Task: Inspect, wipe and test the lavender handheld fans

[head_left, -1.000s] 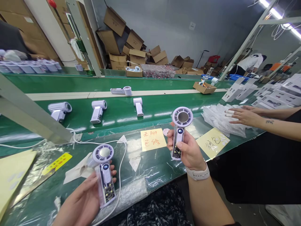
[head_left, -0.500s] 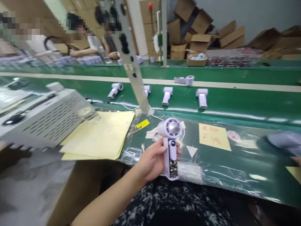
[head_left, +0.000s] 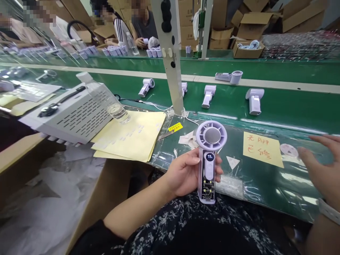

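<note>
My left hand (head_left: 187, 171) is wrapped round the handle of a lilac handheld fan (head_left: 211, 136), held upright over the near edge of the bench. A small round display and a button strip show on the handle's front, and below them a bare circuit board is exposed. Over the bench at the far right is my right hand (head_left: 322, 166), with its fingers apart and nothing in it. A yellow note with red handwriting (head_left: 262, 149) and a round pale sticker (head_left: 289, 150) lie close to that hand.
Several more lilac fans, one a standing-off fan (head_left: 255, 101), lie on the green conveyor (head_left: 289, 113). A white post (head_left: 174, 71) rises beyond my left hand. To the left are yellow sheets (head_left: 132, 141), a water bottle (head_left: 118, 112) and a slotted grey box (head_left: 79, 117). People sit across the line.
The view has shifted left and sharpened. A blurred lilac-grey thing at the right edge is out of sight, and my right hand now shows there, spread. My left hand still holds the fan.
</note>
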Tool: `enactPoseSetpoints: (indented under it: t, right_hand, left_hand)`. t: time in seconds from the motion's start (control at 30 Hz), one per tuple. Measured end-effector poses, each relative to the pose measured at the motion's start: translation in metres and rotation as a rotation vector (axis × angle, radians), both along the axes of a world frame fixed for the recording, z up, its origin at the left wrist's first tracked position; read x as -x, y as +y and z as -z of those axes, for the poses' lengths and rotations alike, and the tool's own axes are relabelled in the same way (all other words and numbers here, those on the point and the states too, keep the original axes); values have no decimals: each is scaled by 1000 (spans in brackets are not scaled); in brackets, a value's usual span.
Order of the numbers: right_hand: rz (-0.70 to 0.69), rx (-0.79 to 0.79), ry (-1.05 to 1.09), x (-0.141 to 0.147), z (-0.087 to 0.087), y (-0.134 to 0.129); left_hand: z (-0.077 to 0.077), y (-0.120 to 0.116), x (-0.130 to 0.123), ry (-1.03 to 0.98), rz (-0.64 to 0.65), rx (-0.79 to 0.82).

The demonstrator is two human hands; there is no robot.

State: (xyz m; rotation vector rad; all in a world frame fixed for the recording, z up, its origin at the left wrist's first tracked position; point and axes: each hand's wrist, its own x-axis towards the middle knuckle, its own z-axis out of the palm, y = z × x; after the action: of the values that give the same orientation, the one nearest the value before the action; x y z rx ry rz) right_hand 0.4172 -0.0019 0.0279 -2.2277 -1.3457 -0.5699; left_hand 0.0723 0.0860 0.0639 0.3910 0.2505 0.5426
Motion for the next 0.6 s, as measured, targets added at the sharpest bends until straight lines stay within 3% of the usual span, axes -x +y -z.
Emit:
enactPoseSetpoints:
  t: [0.23,0.6]
  right_hand:
    - [-110,118,75,29,-3,10]
    - [-321,168,239,86,6,8]
  left_hand:
    - [3,-2,13,0,-17,-19]
    - [7,0,5,4,-77,-50]
